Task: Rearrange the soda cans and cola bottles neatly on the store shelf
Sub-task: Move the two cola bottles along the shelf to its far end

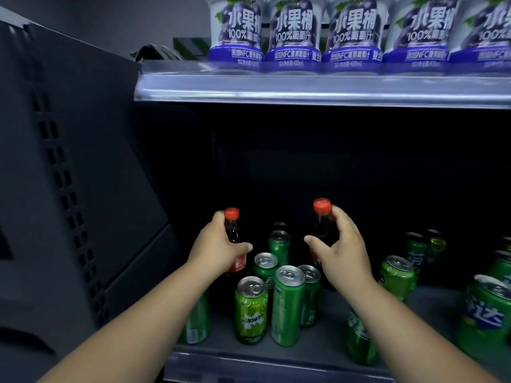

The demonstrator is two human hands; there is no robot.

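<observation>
Dark shelf (434,305): 1 cola bottle (232,230) per hand (218,248)

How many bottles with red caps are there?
2. The left bottle is gripped by the left hand, beside the green cans. The right bottle is gripped by the right hand. Others could hide in the dark behind.

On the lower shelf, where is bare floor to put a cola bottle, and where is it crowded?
Bare shelf floor shows between the middle can cluster and the can under the right forearm, and left of the far-right can. Crowded between left hand and right hand. The back is too dark.
</observation>
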